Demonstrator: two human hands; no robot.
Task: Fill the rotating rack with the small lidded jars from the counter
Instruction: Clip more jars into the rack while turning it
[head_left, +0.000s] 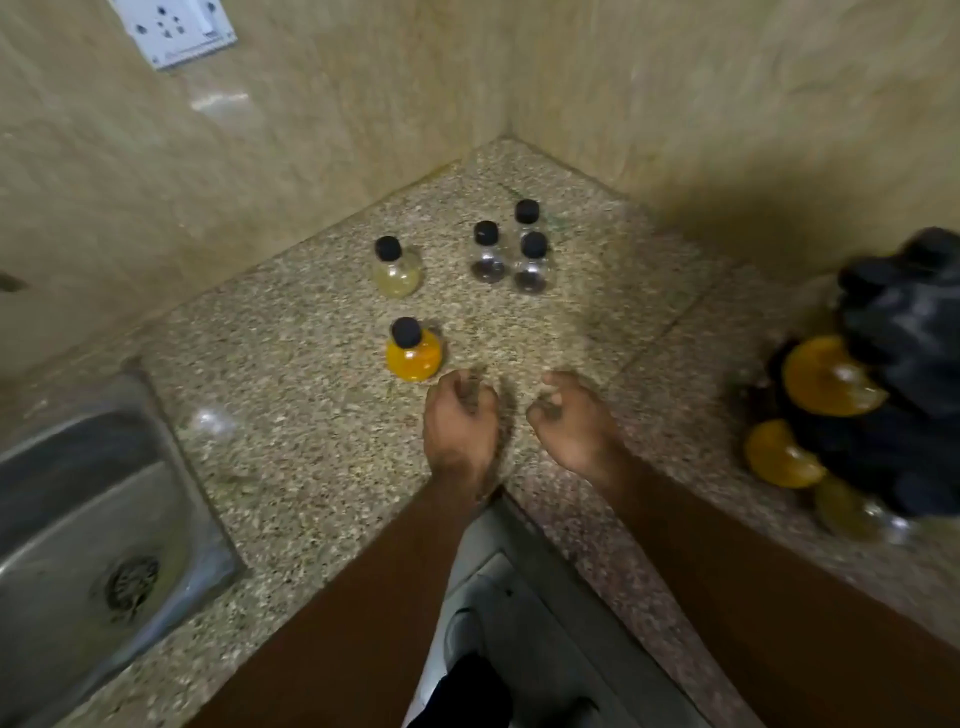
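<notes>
Several small jars with black lids stand on the speckled counter (311, 415). An orange-filled jar (414, 353) is nearest, just up and left of my left hand (460, 415). A pale yellow jar (396, 273) stands behind it. Three clear jars cluster further back: one (487, 254), one (532, 265) and one (527, 213). My right hand (574, 418) hovers beside the left. Both hands hang with fingers loosely curled and hold nothing. The black rotating rack (904, 374) at the right edge carries orange jars (826, 379) and is blurred.
A steel sink (78, 519) with a drain lies at the lower left. Beige tiled walls meet in a corner behind the jars, with a white socket plate (174, 28) at the upper left. The counter's front edge runs under my forearms.
</notes>
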